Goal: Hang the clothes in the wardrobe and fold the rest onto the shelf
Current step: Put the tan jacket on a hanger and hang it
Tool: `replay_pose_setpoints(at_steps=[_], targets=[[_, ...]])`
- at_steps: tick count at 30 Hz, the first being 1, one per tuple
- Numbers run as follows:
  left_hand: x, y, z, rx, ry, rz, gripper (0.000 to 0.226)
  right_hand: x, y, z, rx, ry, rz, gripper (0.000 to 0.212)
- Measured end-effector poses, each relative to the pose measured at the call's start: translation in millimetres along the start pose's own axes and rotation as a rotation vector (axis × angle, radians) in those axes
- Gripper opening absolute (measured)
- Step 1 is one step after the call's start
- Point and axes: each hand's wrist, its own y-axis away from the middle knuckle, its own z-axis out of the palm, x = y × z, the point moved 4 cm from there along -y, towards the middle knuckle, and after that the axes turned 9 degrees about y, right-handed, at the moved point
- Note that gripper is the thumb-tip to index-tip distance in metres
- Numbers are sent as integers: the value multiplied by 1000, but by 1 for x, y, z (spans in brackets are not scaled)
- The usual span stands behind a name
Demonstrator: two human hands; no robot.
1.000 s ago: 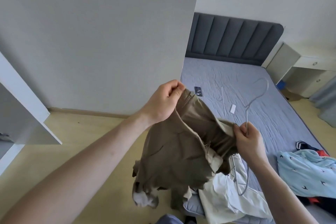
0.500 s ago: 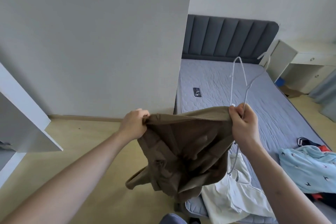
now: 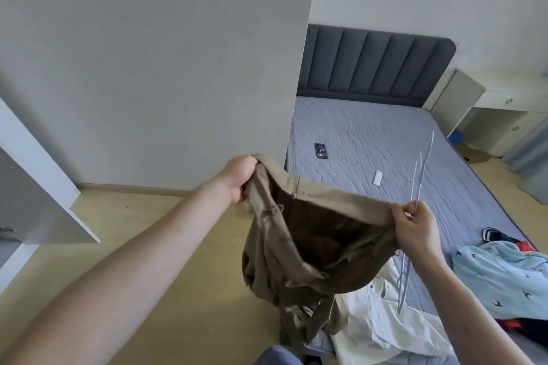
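A pair of khaki brown trousers (image 3: 299, 249) hangs in the air in front of me, waistband spread wide and open at the top. My left hand (image 3: 241, 176) grips the waistband's left end. My right hand (image 3: 415, 227) pinches the right end together with a thin wire hanger (image 3: 421, 175), which sticks up above the hand and runs down below it. The trouser legs dangle bunched toward the floor. A white garment (image 3: 382, 323) and a light blue patterned garment (image 3: 504, 278) lie on the bed's near corner.
The bed (image 3: 370, 139) with a grey quilted mattress and dark padded headboard stands ahead right, with a phone (image 3: 321, 150) and a small white tag (image 3: 377, 178) on it. A white wardrobe panel (image 3: 148, 68) rises ahead; a shelf edge (image 3: 44, 216) juts in at left. A desk (image 3: 504, 109) stands far right.
My hands have pulled the waistband taut and wider, opening the trousers. The left hand has moved up and left; the right hand and hanger have dropped lower and to the right.
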Motion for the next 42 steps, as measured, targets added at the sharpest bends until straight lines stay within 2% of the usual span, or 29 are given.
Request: replay_pose_setpoints(at_steps=[2, 7, 9, 15, 21, 26, 31, 33, 35, 37, 42], targets=[[12, 7, 23, -46, 143, -14, 32, 4, 14, 9, -56, -33, 11, 13], [31, 22, 81, -215, 418, -59, 35, 5, 78, 42, -235, -141, -66, 31], [39, 24, 97, -226, 508, -58, 33, 6, 99, 58, -293, -166, -73, 32], [80, 39, 124, -209, 665, 129, 35, 25, 125, 103, -419, -208, 81, 44], [130, 64, 128, -250, 738, 292, 43, 21, 116, 144, -516, -220, 139, 49], [169, 87, 128, -271, 876, 415, 36, 15, 108, 167, -489, -199, 264, 56], [200, 113, 134, -334, 890, 521, 31, 18, 95, 182, -439, -136, 375, 62], [209, 118, 133, -357, 863, 564, 34, 21, 87, 185, -397, -144, 376, 54], [215, 115, 126, -360, 846, 590, 36, 25, 77, 184, -356, -156, 369, 30], [219, 104, 111, -329, 855, 597, 33, 28, 65, 176, -296, -194, 383, 13], [199, 45, 46, -117, 728, 507, 31, 18, 22, 127, -58, -440, 370, 23]])
